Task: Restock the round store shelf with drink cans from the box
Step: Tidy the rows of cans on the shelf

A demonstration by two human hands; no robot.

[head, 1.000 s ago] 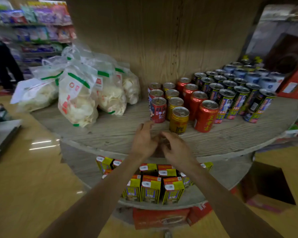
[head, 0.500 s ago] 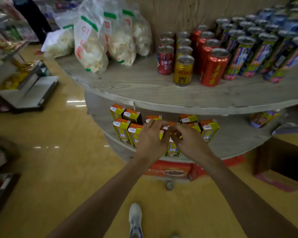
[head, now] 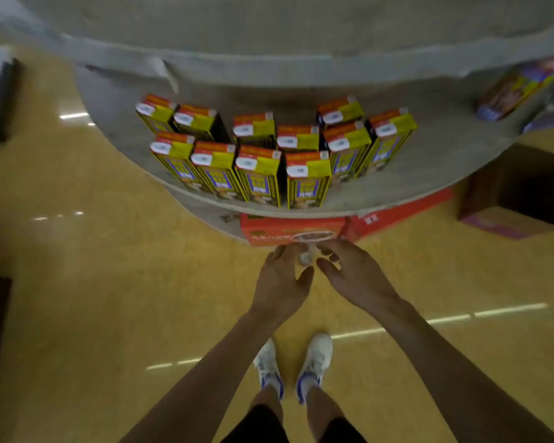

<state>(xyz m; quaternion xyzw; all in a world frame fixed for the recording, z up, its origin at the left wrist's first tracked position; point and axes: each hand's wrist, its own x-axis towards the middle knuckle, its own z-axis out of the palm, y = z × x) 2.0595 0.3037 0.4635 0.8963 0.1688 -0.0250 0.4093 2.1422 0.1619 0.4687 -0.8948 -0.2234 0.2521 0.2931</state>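
Observation:
I look straight down past the round wooden shelf [head: 301,63]. Both hands reach toward the floor in front of a red box [head: 269,227] that sits under the lower tier. My left hand [head: 280,281] and my right hand [head: 354,274] hang close together with fingers spread and hold nothing. Between their fingertips a small round can top [head: 305,259] shows on the floor. The upper shelf's drink cans are out of view.
Several yellow drink cartons [head: 259,167] stand in two rows on the lower tier [head: 429,174]. An open dark cardboard box [head: 522,190] sits on the floor at right. A second red box [head: 403,211] lies under the shelf. My feet [head: 293,362] stand on yellow floor.
My view tilted down from the upper can shelf to the floor. Both hands dropped from the shelf edge, past the cartons, to the floor in front of the red box.

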